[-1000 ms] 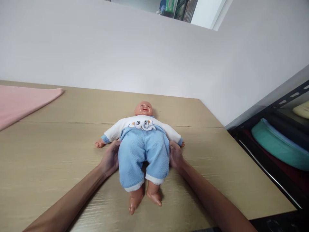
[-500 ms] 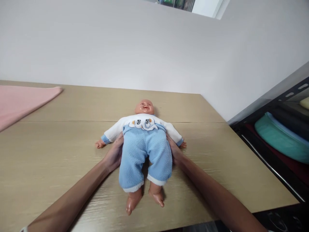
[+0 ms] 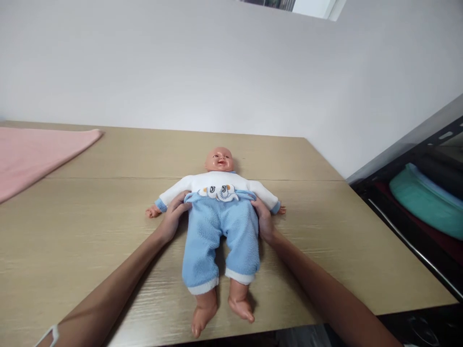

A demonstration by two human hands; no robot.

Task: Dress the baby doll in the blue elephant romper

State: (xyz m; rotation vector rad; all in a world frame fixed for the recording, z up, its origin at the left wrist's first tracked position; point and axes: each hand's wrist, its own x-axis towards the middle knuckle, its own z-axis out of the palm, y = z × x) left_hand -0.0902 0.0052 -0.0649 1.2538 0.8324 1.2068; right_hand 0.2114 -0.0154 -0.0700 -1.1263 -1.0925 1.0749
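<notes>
A baby doll (image 3: 220, 161) lies on its back on a wooden table, its head toward the wall and bare feet toward me. It wears a white top (image 3: 202, 180) with blue cuffs and an embroidered animal face, and light blue fleece pants (image 3: 204, 241) with white hems. At the left side of the waist, my left hand (image 3: 175, 216) is closed on the waistband, thumb and fingers bent over the cloth. My right hand (image 3: 264, 219) grips the opposite side of the waistband; some of its fingers are hidden behind the pants.
A pink cloth (image 3: 43, 149) lies at the table's far left. The pale table (image 3: 119, 217) meets a white wall (image 3: 162, 67). To the right, a black rack (image 3: 390, 217) holds a teal basin-like item (image 3: 427, 202).
Both hands have come up to the pants' waistband, with fingers now over its edge. The waistband sits lower at the sides, and the view has shifted slightly.
</notes>
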